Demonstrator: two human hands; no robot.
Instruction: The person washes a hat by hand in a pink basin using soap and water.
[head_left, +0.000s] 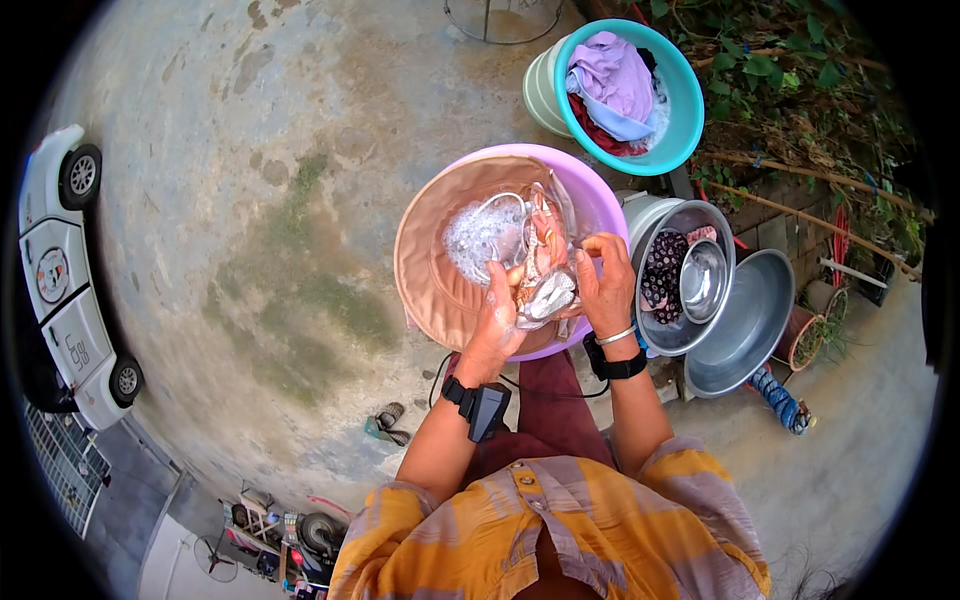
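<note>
Holding wet patterned cloth (543,238), left hand (496,318) gripping, right hand (607,288) pinching; purple basin (592,188) below

The left hand (495,325) and right hand (608,287) hold a wet, patterned pinkish-brown bundle (542,235) over a round lilac plastic basin (594,190). Tan fabric (425,245) surrounds white suds (478,238).

Grey concrete ground (180,200) spreads wide, mottled with dark spots and a broad green-brown stain (300,280) near its middle. Soft, even daylight falls over it. A white car (50,275) with black wheels stands along the left edge. Toward the lower-left corner are a metal grille (65,480), a pale wall (165,565), a fan (215,560) and jumbled clutter with a dark wheel (320,533). Leafy plants (760,68) crowd the upper-right corner, above thin wooden poles (820,176).
</note>
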